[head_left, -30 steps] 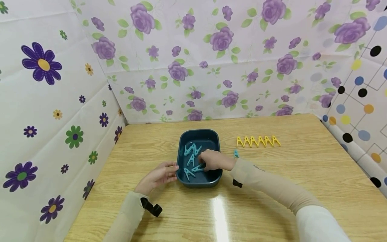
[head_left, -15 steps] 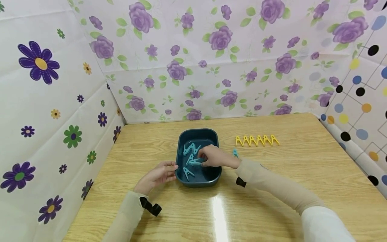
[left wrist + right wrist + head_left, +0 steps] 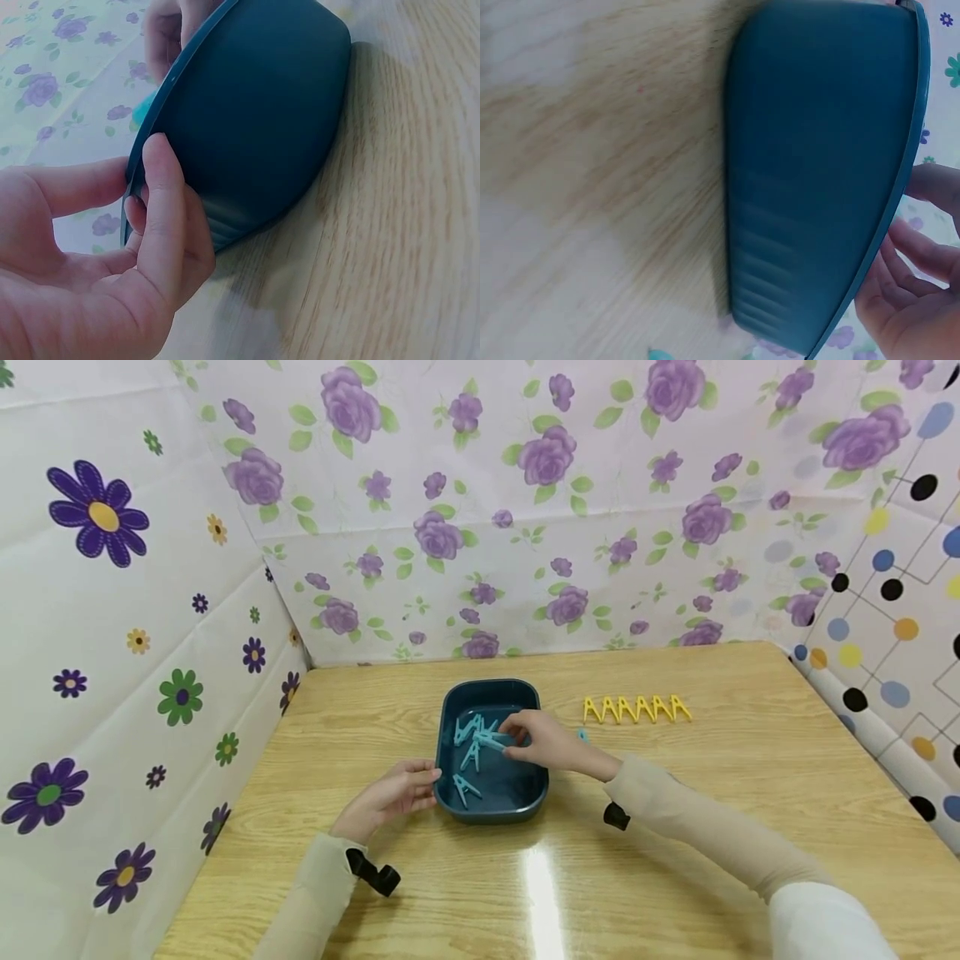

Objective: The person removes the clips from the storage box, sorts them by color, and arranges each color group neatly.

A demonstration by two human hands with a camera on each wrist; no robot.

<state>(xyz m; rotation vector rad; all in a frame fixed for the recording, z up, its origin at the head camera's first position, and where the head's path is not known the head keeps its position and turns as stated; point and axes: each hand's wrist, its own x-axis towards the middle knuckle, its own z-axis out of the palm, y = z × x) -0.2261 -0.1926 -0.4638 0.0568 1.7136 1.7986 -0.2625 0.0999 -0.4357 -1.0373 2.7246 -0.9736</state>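
Note:
A dark blue plastic box (image 3: 517,797) stands on the table in the head view. My left hand (image 3: 401,792) pinches its left rim between thumb and fingers; the left wrist view shows this grip (image 3: 161,225) closely. Over the box, my right hand (image 3: 551,743) pinches a light blue clothespin (image 3: 490,741) by one end. Several more light blue clothespins (image 3: 466,789) lie in the box, mostly toward its left side. In the right wrist view the right fingers (image 3: 922,255) are at the box's rim, and what they hold is hidden there.
Right of the box, several yellow clothespins (image 3: 637,709) stand in a row on the wooden table (image 3: 712,760). Below them one light blue clothespin (image 3: 582,736) is partly hidden by the right wrist. Patterned sheets (image 3: 480,527) hang at the back and both sides.
My right hand has lifted from the box's lower right, moving up and slightly right with the light blue clothespin in its fingers. The left hand and the box stay put.

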